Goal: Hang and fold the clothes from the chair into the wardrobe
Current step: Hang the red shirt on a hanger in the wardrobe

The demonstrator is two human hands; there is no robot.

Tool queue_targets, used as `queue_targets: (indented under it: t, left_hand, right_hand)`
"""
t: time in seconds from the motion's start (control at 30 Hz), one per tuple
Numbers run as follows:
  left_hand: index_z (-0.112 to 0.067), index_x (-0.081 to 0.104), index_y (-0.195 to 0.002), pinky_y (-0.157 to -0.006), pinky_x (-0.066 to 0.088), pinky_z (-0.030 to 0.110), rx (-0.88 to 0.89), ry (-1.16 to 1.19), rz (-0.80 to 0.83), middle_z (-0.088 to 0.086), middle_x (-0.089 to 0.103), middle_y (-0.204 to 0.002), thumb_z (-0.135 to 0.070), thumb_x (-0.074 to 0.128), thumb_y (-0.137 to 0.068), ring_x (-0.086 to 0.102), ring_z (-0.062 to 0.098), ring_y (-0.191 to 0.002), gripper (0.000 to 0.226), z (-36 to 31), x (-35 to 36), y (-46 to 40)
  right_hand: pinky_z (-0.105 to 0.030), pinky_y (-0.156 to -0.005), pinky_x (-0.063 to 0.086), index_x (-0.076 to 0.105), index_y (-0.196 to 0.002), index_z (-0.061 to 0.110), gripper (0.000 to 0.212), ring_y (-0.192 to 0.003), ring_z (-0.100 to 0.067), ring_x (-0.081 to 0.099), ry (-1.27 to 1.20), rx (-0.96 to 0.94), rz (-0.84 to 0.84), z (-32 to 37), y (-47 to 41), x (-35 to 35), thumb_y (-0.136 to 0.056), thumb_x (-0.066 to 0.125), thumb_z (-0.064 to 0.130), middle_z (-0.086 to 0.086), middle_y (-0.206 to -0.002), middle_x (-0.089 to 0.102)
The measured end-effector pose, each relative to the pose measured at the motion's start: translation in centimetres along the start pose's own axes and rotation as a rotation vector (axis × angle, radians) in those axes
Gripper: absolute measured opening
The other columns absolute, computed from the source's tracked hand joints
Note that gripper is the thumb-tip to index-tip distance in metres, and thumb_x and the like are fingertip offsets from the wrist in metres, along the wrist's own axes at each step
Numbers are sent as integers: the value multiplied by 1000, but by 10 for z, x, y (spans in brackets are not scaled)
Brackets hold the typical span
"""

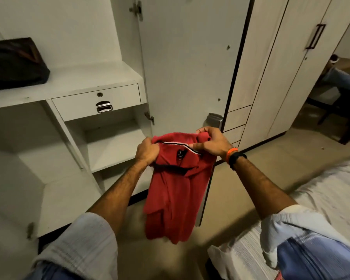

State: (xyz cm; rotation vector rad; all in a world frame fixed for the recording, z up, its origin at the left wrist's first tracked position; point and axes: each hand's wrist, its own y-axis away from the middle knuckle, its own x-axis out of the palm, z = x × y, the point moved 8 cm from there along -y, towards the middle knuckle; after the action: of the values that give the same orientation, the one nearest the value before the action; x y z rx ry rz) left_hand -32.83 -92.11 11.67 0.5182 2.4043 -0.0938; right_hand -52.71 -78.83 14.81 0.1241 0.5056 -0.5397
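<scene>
Upper left of frame: dark bag [14, 61] sits on the white shelf [85, 77] inside the open wardrobe [55, 156]. Just right of it, under the shelf edge, a drawer [97, 102] w/ a keyhole and a chrome pull handle [104, 107]; below that, open white compartments, nothing visible in them. Centre top: the wardrobe door [188, 63] swung open, hinges on its left edge, a metal latch plate [215, 120] at its lower right. Centre of frame: left hand [147, 151] clenched on the collar area of a red shirt [174, 190], fingers bunched into the fabric at the shirt's upper-left corner. Shirt hangs down in mid-air betw. both forearms, in front of the wardrobe's lower compartments and above the beige floor [257, 158]; collar has a white/dark stripe trim and a small dark label inside the neck; a dark band crosses it just below the collar. Right hand [208, 143] grasps the collar's upper-right end, fingers curled round the cloth; orange band and black wristband [233, 157] on that wrist. Both arms in rolled light sleeves. Right of the door: closed light-wood wardrobe doors [287, 73] w/ a dark bar handle. Lower right: bed [331, 190] w/ a pale sheet. Far upper right: a dark chair [339, 110] w/ pale blue clothes [341, 77] on it, well apart from the hands; details too blurred to tell.
</scene>
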Motion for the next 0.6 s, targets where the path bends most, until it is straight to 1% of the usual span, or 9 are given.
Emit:
queue_targets:
  t: [0.07, 0.13, 0.2, 0.23, 0.3, 0.4, 0.47, 0.53, 0.6]
  left_hand:
    - [-13, 62, -114, -89, 45, 34, 31, 53, -83, 11, 65, -119, -29, 53, -96, 59, 32, -110, 26, -11, -12, 5]
    - [-18, 64, -109, -86, 45, 33, 106, 23, -129, 7, 67, -114, -38, 55, -96, 60, 29, -106, 25, -24, -17, 10]
    - [-22, 63, -99, -81, 45, 35, 180, -46, -164, 7, 69, -107, -43, 55, -95, 62, 31, -101, 22, -32, -20, 14]
    - [-25, 61, -94, -80, 45, 35, 209, -79, -173, 7, 70, -105, -44, 54, -95, 62, 32, -100, 21, -35, -22, 16]
    - [-30, 53, -85, -79, 45, 36, 232, -105, -185, 8, 69, -102, -44, 52, -96, 61, 32, -97, 18, -37, -25, 20]
    - [-29, 52, -81, -79, 45, 37, 236, 1, -224, 7, 68, -96, -41, 51, -98, 61, 30, -94, 20, -35, -37, 26]
    - [-27, 53, -79, -73, 42, 33, 220, 69, -224, 2, 64, -87, -37, 52, -99, 61, 26, -89, 22, -29, -45, 28]
    - [-27, 51, -74, -69, 37, 29, 213, 99, -208, -2, 58, -80, -33, 52, -99, 56, 20, -81, 26, -23, -53, 29]
    - [-26, 51, -75, -65, 36, 27, 205, 110, -196, -1, 60, -83, -31, 52, -100, 53, 16, -78, 25, -17, -59, 30]
  right_hand:
    - [-26, -71, 51, 66, -104, 21, 41, -80, -18, 62, 181, -9, -37, -11, -5, 5, -70, 87, 24, -4, -91, 67]
    - [-26, -75, 51, 68, -105, 24, 37, -82, -20, 64, 329, -24, -52, -18, -8, 12, -71, 83, 24, -6, -92, 70]
    - [-32, -84, 55, 70, -101, 27, 33, -89, -24, 68, 418, 0, -20, -25, -11, 24, -70, 82, 27, -7, -94, 73]
    - [-35, -87, 56, 70, -100, 27, 33, -91, -25, 69, 454, 20, 4, -29, -12, 31, -70, 84, 31, -7, -95, 74]
    - [-33, -88, 55, 71, -102, 24, 40, -93, -23, 69, 493, 54, 58, -34, -13, 44, -69, 86, 42, -5, -96, 74]
    - [-27, -82, 49, 71, -102, 19, 45, -93, -18, 64, 465, 81, 156, -42, -7, 65, -71, 83, 50, 0, -96, 71]
    - [-25, -80, 46, 73, -96, 19, 34, -91, -14, 62, 361, 100, 250, -50, 1, 83, -77, 80, 46, 3, -94, 70]
    - [-27, -85, 49, 73, -93, 18, 29, -94, -15, 65, 220, 103, 310, -52, 7, 102, -79, 80, 42, 3, -92, 73]
    - [-32, -92, 52, 70, -99, 19, 37, -96, -17, 68, 104, 101, 333, -49, 9, 116, -75, 82, 45, 3, -91, 75]
